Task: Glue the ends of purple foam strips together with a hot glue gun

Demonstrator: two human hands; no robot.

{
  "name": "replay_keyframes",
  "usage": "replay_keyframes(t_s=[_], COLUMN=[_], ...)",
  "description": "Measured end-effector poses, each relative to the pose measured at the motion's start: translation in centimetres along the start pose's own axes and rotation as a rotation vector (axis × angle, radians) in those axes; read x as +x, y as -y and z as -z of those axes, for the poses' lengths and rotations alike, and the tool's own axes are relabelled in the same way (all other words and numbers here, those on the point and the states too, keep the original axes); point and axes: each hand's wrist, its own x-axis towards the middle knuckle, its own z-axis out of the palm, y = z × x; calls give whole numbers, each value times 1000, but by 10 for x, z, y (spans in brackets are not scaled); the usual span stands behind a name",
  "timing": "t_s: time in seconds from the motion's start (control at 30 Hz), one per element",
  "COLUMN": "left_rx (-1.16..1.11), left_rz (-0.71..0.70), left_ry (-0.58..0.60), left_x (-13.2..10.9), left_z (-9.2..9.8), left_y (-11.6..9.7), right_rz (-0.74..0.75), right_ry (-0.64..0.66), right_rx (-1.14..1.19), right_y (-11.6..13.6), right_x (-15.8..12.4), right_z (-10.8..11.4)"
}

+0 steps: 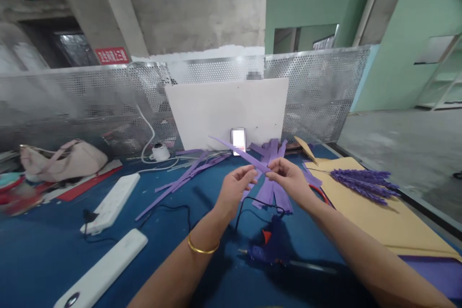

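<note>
A long purple paper strip (245, 155) slants up to the left above the table. My right hand (288, 177) pinches its lower end between thumb and fingers. Close beside it, my left hand (234, 187) has thumb and fingertips closed at the strip's lower edge. Wider purple strips (267, 192) lie in a pile behind and under my right hand. Thinner purple strips (187, 173) are scattered to the left. A blue glue gun (270, 245) with an orange trigger lies on the table in front of my wrists, its nozzle pointing left.
Two white power strips (111, 204) and a pale handbag (65, 161) are on the left of the blue table (162, 255). Purple lavender stems (364, 184) rest on brown paper (378, 221) at the right. A bright phone screen (238, 140) stands against a white board (231, 110).
</note>
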Motion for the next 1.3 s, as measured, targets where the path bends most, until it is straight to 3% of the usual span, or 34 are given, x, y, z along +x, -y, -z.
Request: replay_keyframes(t_s=[0.23,0.47,0.77,0.93,1.03,1.2,1.3], left_rx=[-126,-270,-191,-261,-298,-348,-390], left_rz=[145,324,7,64,85,106,138], left_ry=[-96,-57,-162,-142,-197,-279,-293], left_x=[7,12,17,3,-4,-1,1], left_z=[1,1,9,19,37,71,78], left_y=[22,23,14,11,8,2,3], right_rz=[50,53,51,52,132,545,662], right_ry=[22,83,254,315,461,940,1017], right_rx=[-190,-277,-336,-277,-366,-788,-868], right_y=[-9,-4,5,5,10,6,0], right_x=[-11,-14,-17,-23,-29,-53,-72], right_z=[-15,-15,-13,-19,-12,9,14])
